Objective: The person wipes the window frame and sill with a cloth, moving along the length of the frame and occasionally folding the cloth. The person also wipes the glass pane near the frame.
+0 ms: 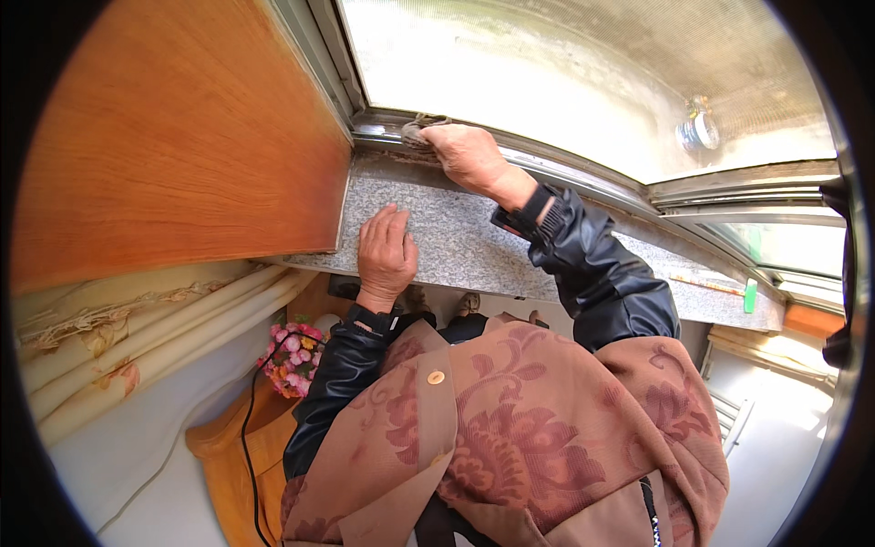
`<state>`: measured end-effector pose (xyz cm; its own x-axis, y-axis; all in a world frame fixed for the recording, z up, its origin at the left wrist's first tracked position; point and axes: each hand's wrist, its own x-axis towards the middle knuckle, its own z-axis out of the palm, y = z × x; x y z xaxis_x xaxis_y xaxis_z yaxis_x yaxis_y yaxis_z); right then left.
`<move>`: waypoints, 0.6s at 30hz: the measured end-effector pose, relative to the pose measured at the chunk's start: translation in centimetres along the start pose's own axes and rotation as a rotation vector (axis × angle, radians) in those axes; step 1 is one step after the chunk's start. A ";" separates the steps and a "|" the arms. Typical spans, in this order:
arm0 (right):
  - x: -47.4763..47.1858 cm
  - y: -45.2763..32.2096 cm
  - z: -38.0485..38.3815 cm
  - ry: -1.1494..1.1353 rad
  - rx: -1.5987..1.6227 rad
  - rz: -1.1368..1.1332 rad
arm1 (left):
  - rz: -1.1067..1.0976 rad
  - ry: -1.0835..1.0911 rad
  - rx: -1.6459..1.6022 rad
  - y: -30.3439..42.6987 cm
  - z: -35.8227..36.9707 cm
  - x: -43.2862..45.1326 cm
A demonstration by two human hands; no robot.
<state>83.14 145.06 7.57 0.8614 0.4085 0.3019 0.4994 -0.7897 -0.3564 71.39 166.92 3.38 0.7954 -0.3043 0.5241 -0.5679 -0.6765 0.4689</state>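
My right hand (472,158) grips a bunched grey cloth (418,134) and holds it against the metal track (547,163) of the sliding window, near the track's left end. Below it, my left hand (387,256) rests on the speckled grey stone sill (454,236), palm down, with nothing seen in it. Beyond the track stands the window's mesh screen (519,75), bright with daylight. Farther right on the sill lies a thin stick-like tool with a green end (750,295).
An orange wood panel (191,143) borders the sill on the left, with cream curtains (157,335) under it. Pink artificial-looking flowers (294,359), a black cable (249,437) and wooden furniture (225,472) are at lower left. A round container (698,132) shows beyond the screen.
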 end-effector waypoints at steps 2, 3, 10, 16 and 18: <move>2.3 -1.0 1.2 -0.071 0.061 -0.022 | -0.012 -0.009 -0.008 0.1 0.1 0.0; 3.9 -1.9 2.2 -0.083 0.092 -0.037 | -0.017 -0.013 -0.017 0.2 0.1 -0.1; 4.9 -3.2 2.9 -0.148 0.103 0.040 | 0.015 -0.018 0.002 0.3 0.3 0.2; 4.5 -3.1 2.3 -0.061 0.087 -0.015 | -0.026 -0.014 0.006 0.2 0.1 -0.1; 6.7 -4.2 3.9 -0.094 0.080 0.011 | -0.018 -0.010 0.024 0.3 0.1 0.0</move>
<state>87.11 152.92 7.63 0.8698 0.4443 0.2146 0.4926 -0.7567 -0.4299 71.23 166.66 3.45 0.8076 -0.2987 0.5086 -0.5484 -0.6976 0.4611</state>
